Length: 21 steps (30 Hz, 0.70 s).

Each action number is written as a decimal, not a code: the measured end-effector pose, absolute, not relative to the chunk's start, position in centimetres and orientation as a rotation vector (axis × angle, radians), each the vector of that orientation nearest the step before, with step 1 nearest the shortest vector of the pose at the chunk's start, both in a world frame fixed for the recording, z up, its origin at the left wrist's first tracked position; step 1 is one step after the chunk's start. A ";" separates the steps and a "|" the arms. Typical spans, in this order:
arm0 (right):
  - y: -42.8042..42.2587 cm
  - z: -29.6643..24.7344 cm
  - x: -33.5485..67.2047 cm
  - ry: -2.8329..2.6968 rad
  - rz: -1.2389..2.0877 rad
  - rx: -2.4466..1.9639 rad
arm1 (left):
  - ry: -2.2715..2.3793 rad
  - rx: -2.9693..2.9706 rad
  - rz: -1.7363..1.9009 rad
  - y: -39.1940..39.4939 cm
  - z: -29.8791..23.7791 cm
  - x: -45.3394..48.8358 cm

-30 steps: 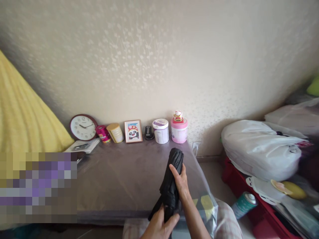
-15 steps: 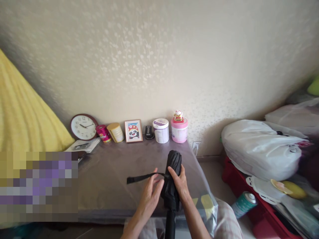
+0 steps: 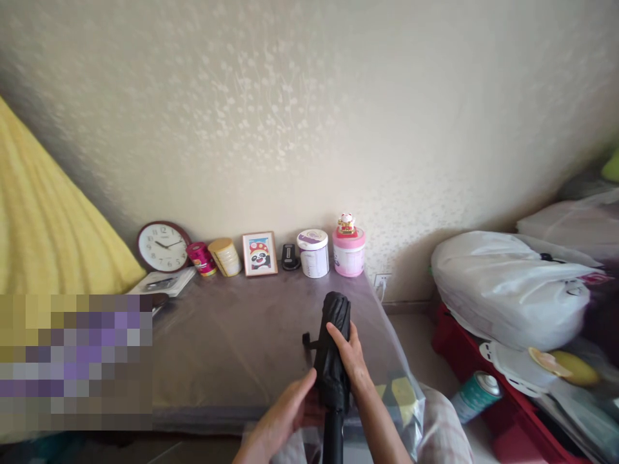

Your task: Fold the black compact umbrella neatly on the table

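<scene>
A folded black umbrella stands tilted in front of me, its canopy bundled and its black handle running down out of the picture. My right hand is closed around the canopy's right side, thumb lying across the front. On the lower left, my left hand has its thumb against the canopy's edge, while its fingers reach under and are partly hidden. The short black strap sticks out from the canopy's left side, free of both hands.
A covered table lies below. Along the wall stand a clock, a pink-red canister, a panda picture frame and lidded tubs. To the right are a red bin, a white bag and a spray can.
My left hand has left the strap and moved down to the umbrella's lower canopy. The strap, stretched out leftward before, now shows as a short loose end. My right hand keeps its hold.
</scene>
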State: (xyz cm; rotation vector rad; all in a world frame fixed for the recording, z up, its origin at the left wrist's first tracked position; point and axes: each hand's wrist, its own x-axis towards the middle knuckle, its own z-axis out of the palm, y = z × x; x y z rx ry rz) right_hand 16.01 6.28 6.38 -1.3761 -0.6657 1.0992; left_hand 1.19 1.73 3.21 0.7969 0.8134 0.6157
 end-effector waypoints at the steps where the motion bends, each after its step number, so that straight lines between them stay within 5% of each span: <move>1: 6.2 6.7 15.9 -0.647 1.132 -1.357 | 0.712 0.782 0.573 0.9 3.3 1.6; 21: 5.9 7.8 15.8 -0.695 0.939 -1.377 | 1.356 1.265 0.823 -1.1 2.2 5.6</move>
